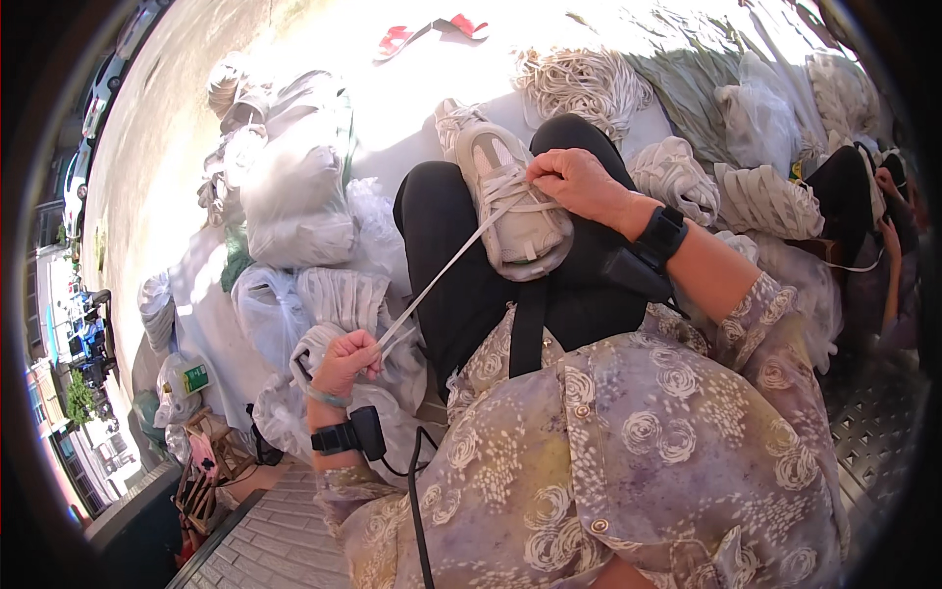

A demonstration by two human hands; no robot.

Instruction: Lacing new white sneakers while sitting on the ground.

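A beige-and-white sneaker [523, 234] rests on my lap between my black-clad thighs, its toe toward me. White lacing crosses its upper. One long shoelace [439, 278] runs taut from the lacing down to the left. My left hand [346, 368], out beside my left thigh, is closed around that lace. My right hand [577, 187] sits at the right edge of the lacing, thumb and fingertips pinched on the lace there; the exact spot under the fingers is partly hidden. Just beyond lies a second similar sneaker [457, 122], partly covered by the first.
A heap of white laces [581, 83] lies ahead. Stacked pale shoes [675, 179] are at the right, more bundled shoes [343, 297] at the left. A stuffed plastic bag [299, 211] stands left of my knee. Another person's hand [890, 240] shows at far right.
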